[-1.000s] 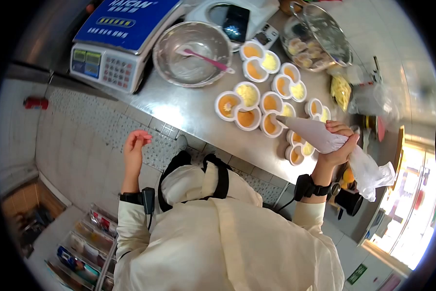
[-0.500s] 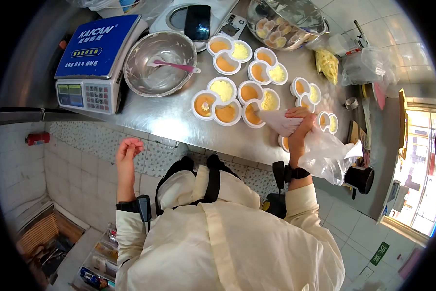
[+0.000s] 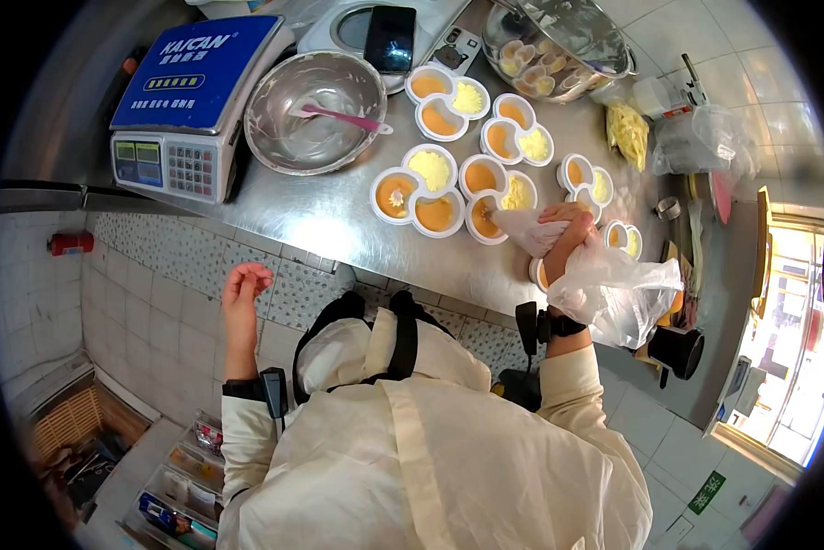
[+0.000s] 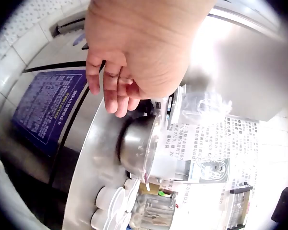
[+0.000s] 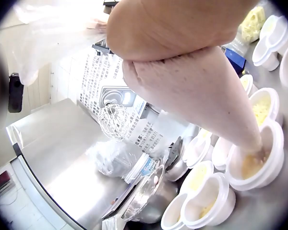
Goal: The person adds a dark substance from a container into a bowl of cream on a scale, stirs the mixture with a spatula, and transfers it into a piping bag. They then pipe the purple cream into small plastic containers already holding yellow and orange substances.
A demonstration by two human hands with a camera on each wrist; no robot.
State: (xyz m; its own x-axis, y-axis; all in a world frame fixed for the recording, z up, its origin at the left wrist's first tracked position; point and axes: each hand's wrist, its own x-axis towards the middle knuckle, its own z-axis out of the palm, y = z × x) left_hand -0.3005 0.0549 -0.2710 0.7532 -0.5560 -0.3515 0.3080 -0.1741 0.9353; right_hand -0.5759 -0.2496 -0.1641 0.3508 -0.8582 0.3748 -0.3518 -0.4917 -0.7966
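Note:
My right hand [image 3: 569, 229] grips a piping bag [image 3: 527, 231] filled with a pale pinkish cream. Its loose clear plastic end hangs behind the hand. In the right wrist view the bag [image 5: 197, 98] slants down, its tip inside one round of a white three-part cup [image 5: 233, 175] with orange filling. Small specks show in that filling beside the tip. To the left, another three-part cup [image 3: 418, 221] has a small pale dollop [image 3: 396, 197] on one orange round and yellow shreds in another. My left hand [image 3: 244, 282] hangs in front of the table edge, fingers loosely curled, holding nothing.
More filled three-part cups [image 3: 533, 147] stand on the steel table [image 3: 315, 215]. Leftward are a metal bowl [image 3: 274, 110] with a pink-handled spatula [image 3: 348, 118] and a blue-topped scale [image 3: 196, 78]. A phone [image 3: 391, 38], a large pot [image 3: 604, 41] and a yellow bag [image 3: 625, 137] sit farther back.
My right hand has come closer to the cups and tilted the piping bag more steeply, its tip now down in an orange round. The head view has shifted. My left hand still hangs free.

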